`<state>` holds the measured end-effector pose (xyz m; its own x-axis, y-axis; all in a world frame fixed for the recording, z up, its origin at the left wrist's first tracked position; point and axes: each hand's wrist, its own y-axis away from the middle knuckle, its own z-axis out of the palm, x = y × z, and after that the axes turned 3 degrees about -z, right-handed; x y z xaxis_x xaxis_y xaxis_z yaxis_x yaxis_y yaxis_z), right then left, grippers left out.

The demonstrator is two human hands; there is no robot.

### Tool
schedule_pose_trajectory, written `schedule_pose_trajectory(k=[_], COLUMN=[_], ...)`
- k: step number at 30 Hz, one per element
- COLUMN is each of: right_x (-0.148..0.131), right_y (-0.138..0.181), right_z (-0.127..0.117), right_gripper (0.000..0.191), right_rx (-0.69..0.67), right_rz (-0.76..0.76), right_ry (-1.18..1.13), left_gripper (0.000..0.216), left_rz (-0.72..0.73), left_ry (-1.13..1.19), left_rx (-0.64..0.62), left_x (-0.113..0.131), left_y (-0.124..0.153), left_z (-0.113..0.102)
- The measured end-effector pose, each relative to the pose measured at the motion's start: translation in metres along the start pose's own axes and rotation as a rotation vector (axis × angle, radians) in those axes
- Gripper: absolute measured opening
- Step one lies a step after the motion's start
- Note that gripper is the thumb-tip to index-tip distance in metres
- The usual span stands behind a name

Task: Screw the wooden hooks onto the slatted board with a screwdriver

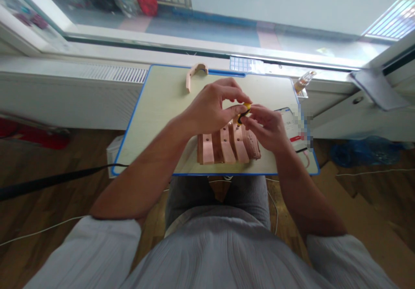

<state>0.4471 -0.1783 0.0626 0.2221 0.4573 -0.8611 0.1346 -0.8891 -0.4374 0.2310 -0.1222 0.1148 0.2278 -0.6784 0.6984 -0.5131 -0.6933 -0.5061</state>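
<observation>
A short yellow-and-black screwdriver (244, 114) stands tilted between my two hands, over the upper right of a brown wooden piece. My left hand (216, 105) pinches its top between thumb and fingers. From the other side, the fingers of my right hand (267, 125) close on its lower part; the tip is hard to make out. Below them lies the brown wooden piece (218, 150), crossed by several paler angled strips (228, 151) with dark holes or screw heads. My left hand partly hides its far edge.
The pale, blue-edged table (155, 107) stands against a radiator and window. A curved wooden part (191, 76) lies at its back. A phone-like device (292, 127) is on the right, a clear bottle (304, 80) at the back right corner. A black strap (65, 177) reaches the left edge.
</observation>
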Motion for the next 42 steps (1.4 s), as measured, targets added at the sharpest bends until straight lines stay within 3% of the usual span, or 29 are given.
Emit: schedule_pose_trajectory(k=[7,11,17,28,36,42], right_x=[-0.001,0.004,0.014,0.02,0.009,0.009], right_y=[0.003,0.004,0.004,0.004,0.001,0.001], right_z=[0.006,0.012,0.02,0.025,0.008,0.001], right_gripper=[0.025,0.031,0.036,0.04,0.028,0.021], right_rx=[0.008,0.042,0.129,0.186,0.046,0.01], right_rz=[-0.006,-0.023,-0.003,-0.003,0.055,0.034], right_ry=[0.076,-0.001,0.052,0.05,-0.099,-0.08], left_gripper=[0.02,0.024,0.01,0.009,0.012,0.018], left_rz=[0.032,0.009,-0.029,-0.041,0.001,0.02], left_ry=[0.035,0.038,0.023,0.022,0.004,0.024], left_rx=[-0.042,-0.038,0.036,0.063,0.028,0.039], left_x=[-0.001,0.003,0.001,0.0,0.0,-0.004], left_y=[0.004,0.005,0.003,0.004,0.004,0.005], left_z=[-0.002,-0.002,0.002,0.007,0.004,0.003])
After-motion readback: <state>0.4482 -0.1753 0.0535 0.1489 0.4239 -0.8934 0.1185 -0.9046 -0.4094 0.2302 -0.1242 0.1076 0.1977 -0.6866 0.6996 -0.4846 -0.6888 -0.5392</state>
